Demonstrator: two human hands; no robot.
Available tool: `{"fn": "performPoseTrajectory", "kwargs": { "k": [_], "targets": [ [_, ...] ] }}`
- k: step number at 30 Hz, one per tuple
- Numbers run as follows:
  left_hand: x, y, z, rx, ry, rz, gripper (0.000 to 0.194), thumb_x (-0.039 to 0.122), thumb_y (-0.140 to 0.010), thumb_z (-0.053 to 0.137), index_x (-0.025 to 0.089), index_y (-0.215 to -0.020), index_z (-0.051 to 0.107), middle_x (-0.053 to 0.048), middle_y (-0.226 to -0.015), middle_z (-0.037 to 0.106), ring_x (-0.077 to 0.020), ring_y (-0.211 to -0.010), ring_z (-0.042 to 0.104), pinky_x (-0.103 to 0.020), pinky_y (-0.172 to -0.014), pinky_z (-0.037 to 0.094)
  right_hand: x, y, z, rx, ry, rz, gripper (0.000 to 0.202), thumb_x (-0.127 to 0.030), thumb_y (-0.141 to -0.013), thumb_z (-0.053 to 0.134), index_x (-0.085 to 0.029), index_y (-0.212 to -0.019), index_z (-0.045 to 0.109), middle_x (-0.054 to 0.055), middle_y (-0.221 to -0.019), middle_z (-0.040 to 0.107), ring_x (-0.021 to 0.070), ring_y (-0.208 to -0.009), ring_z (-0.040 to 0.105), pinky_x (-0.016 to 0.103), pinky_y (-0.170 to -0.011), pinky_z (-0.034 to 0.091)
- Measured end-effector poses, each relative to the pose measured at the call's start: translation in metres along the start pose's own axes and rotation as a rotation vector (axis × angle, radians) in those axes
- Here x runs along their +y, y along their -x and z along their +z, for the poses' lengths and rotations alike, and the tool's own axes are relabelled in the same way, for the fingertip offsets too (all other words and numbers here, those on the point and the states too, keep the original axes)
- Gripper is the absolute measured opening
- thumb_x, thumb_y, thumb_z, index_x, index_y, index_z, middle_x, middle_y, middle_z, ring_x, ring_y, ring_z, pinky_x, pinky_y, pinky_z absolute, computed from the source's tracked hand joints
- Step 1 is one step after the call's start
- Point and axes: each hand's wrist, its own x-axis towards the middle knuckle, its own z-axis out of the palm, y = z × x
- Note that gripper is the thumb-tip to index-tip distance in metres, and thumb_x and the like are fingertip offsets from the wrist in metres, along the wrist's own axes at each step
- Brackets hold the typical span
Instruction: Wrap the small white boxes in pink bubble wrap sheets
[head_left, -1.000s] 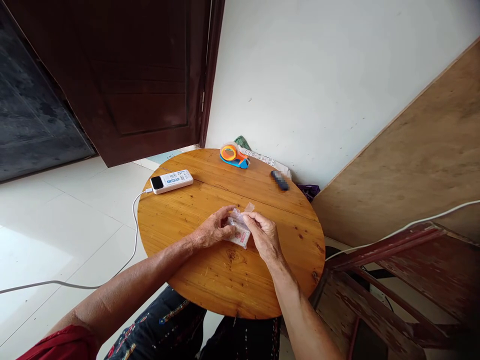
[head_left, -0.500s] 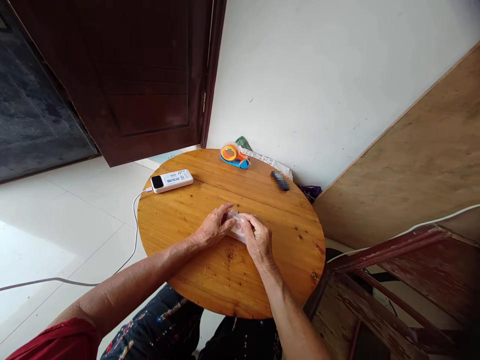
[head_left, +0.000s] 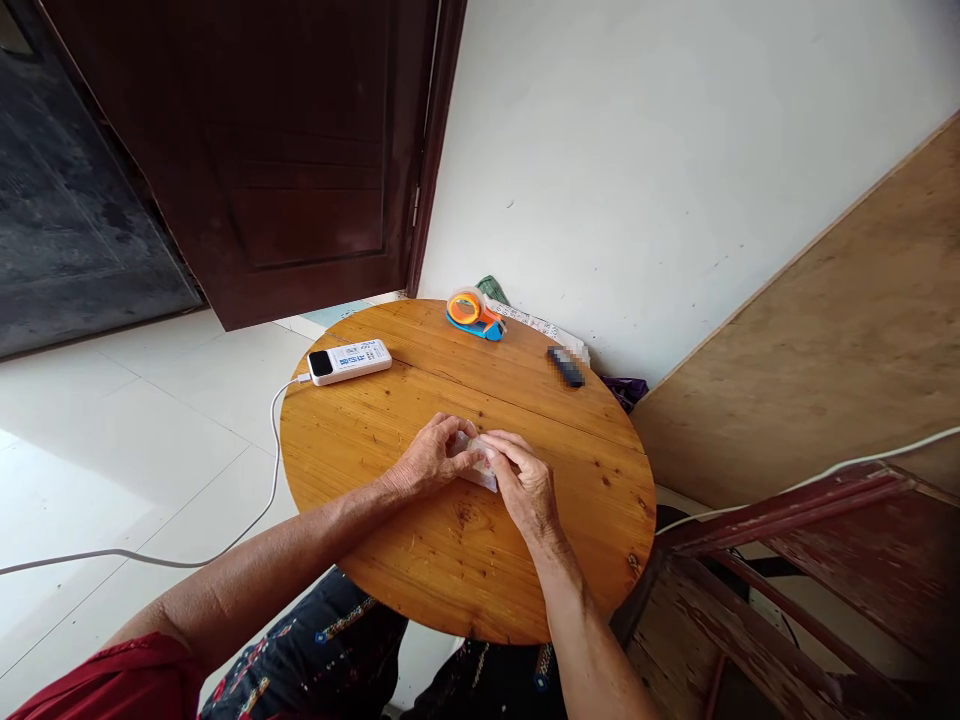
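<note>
Work in hand: both hands on one small packet [head_left: 477, 478], held in front of the person, near the middle of the round wooden table [head_left: 352, 430]. Whether it rests on the wood or is held just above it, I cannot tell.

Grip, left hand [head_left: 439, 455]: grasping the packet's left part, thumb over the near face, fingers curled toward the far edge. Grip, right hand [head_left: 525, 480]: thumb and forefinger closed on the packet's right part; the remaining fingers lie folded close by. The fingertips of the two hands are near each other, hiding much of the surface between.

Step, as judged: close fingering of the packet's clear covering. The next move would call for the left to steady the packet while the right works with a fine pinch; thin film could slip or crease.

Containers: the packet looks like clear, crinkled plastic around something pale with a little reddish marking; contents not identifiable. Tape dispenser [head_left: 477, 314], orange and blue, at the table's far edge, carries a tape roll. Purple bag [head_left: 625, 391] beyond the right edge: contents hidden.

Also on the table: white device [head_left: 350, 362] with dark screen, cable [head_left: 274, 450] plugged into its left end; dark blurred object [head_left: 565, 367] at far right.
</note>
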Motion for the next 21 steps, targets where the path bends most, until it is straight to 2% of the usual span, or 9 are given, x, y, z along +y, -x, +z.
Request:
{"fn": "performPoseTrajectory", "kwargs": {
  "k": [5,9,11,13,16,21],
  "targets": [
    [-0.003,0.0,0.002,0.008,0.052,-0.01,0.028,0.036,-0.081,0.068,0.018,-0.102,0.064,-0.001,-0.092,0.052,-0.0108,-0.07,0.05,-0.025,-0.066,0.044,-0.001,0.004,-0.011,-0.108,0.024,-0.085,0.026,-0.022,-0.086,0.06,-0.024,-0.108,0.075,0.009,-0.119,0.069,0.0225,-0.108,0.066,0.037,-0.096,0.054],
    [-0.005,0.0,0.0,-0.005,0.069,-0.028,0.029,0.033,-0.08,0.067,0.018,-0.104,0.064,-0.004,-0.099,0.055,-0.0119,-0.073,0.053,-0.027,-0.069,0.047,0.002,0.007,-0.013,-0.111,0.097,-0.148,0.028,-0.021,-0.085,0.063,-0.024,-0.11,0.074,0.011,-0.127,0.065,0.0245,-0.114,0.064,0.041,-0.098,0.053],
    [-0.005,0.002,-0.002,-0.013,0.065,-0.002,0.031,0.028,-0.079,0.066,0.018,-0.108,0.063,-0.006,-0.107,0.055,-0.015,-0.083,0.057,-0.029,-0.075,0.05,0.003,0.007,-0.012,-0.075,0.161,-0.203,0.024,-0.022,-0.086,0.062,-0.024,-0.107,0.076,0.012,-0.129,0.063,0.0266,-0.118,0.061,0.044,-0.099,0.053],
    [-0.003,0.003,-0.005,-0.003,0.038,0.058,0.034,0.022,-0.077,0.065,0.019,-0.111,0.062,-0.008,-0.116,0.053,-0.0209,-0.102,0.058,-0.034,-0.086,0.051,0.002,0.006,-0.01,-0.035,0.227,-0.267,0.021,-0.021,-0.088,0.061,-0.024,-0.101,0.077,0.013,-0.129,0.063,0.0279,-0.119,0.059,0.046,-0.099,0.052],
    [0.001,0.006,-0.008,0.003,-0.026,0.159,0.029,0.017,-0.078,0.062,0.018,-0.107,0.065,-0.011,-0.124,0.049,-0.0277,-0.125,0.047,-0.042,-0.101,0.046,-0.003,0.005,-0.009,0.005,0.305,-0.34,0.02,-0.019,-0.089,0.06,-0.025,-0.096,0.078,0.012,-0.128,0.064,0.0271,-0.119,0.058,0.047,-0.099,0.05],
    [0.005,0.009,-0.008,-0.029,-0.137,0.188,0.017,0.02,-0.083,0.061,0.019,-0.097,0.069,-0.012,-0.126,0.047,-0.0291,-0.129,0.045,-0.045,-0.107,0.041,-0.011,0.005,-0.007,0.007,0.348,-0.352,0.02,-0.016,-0.088,0.059,-0.026,-0.088,0.076,0.01,-0.126,0.064,0.0259,-0.118,0.058,0.046,-0.097,0.049]
  ]
}}
